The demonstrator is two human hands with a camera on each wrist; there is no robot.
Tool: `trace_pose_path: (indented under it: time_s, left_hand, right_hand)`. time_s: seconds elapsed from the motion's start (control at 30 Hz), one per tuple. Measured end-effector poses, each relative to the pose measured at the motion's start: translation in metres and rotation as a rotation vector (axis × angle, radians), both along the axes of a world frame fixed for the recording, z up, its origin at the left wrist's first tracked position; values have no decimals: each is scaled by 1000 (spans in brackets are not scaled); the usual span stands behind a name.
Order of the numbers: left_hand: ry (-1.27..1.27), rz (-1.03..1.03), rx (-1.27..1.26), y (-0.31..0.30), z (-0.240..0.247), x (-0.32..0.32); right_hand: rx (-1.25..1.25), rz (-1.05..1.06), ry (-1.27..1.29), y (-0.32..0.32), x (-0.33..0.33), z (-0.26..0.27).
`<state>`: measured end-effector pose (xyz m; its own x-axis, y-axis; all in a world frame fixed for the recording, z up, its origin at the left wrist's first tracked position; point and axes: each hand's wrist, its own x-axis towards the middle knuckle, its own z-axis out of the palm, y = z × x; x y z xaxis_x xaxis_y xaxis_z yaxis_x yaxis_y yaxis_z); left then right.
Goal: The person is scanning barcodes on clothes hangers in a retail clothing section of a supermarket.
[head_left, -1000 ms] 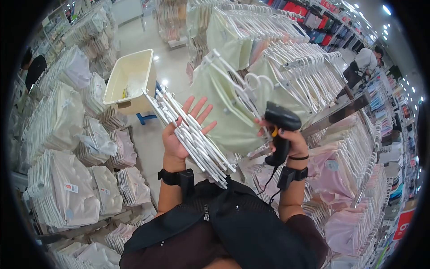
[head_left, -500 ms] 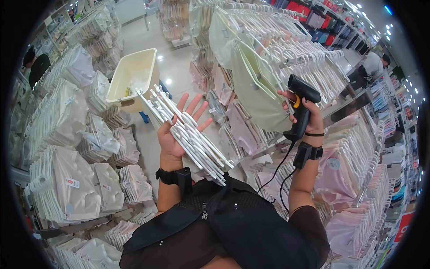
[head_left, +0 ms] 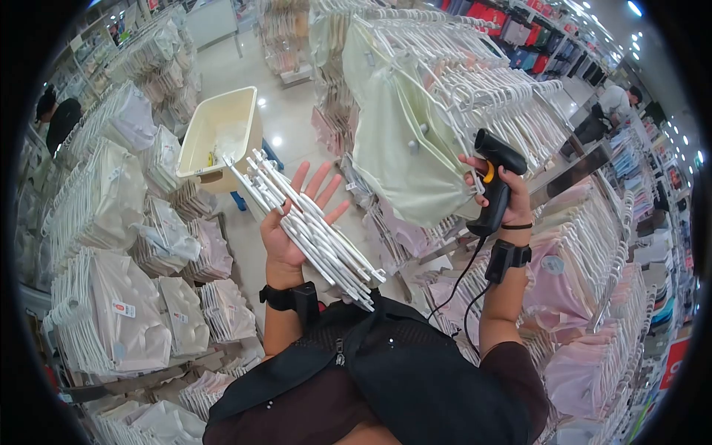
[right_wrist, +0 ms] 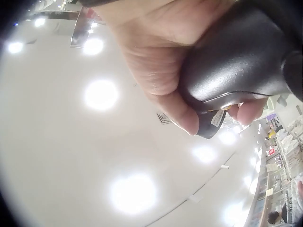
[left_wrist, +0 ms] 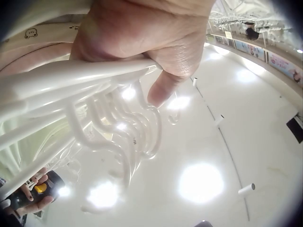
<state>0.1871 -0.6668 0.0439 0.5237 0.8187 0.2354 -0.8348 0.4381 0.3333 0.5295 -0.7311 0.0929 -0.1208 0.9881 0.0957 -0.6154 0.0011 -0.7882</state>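
Across the palm of my left hand [head_left: 284, 236] lies a slanting bundle of white hangers [head_left: 315, 230]. The fingers are straight and spread, with the thumb beside the bundle. In the left wrist view the hangers' curved hooks [left_wrist: 118, 127] hang below the thumb. My right hand [head_left: 512, 194] grips a black barcode scanner [head_left: 489, 211] with a yellow trigger, its cable running down toward my body. Pale green garments [head_left: 404, 163] on white hangers are just left of the scanner, their hanger edge right at my right fingertips. The right wrist view shows the scanner's dark body [right_wrist: 232, 61] filling the grip.
A cream plastic tub [head_left: 256, 126] on a blue stand is in the aisle ahead. Racks of pale hanging garments [head_left: 111, 319] line the left, and more pink ones [head_left: 578, 282] hang at right. One person [head_left: 612, 104] bends at the far right, another [head_left: 63, 122] is at far left.
My right hand with the scanner has moved right and up. The green garments swung right, then partly back left. The hangers stay on my left hand.
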Motion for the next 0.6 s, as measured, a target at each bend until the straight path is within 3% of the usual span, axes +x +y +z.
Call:
trace_pose_path:
  time_s: [0.6]
  left_hand:
    - [13,-28,20,-3,-10,-4]
  right_hand:
    - [1,6,39,4,-7,-14]
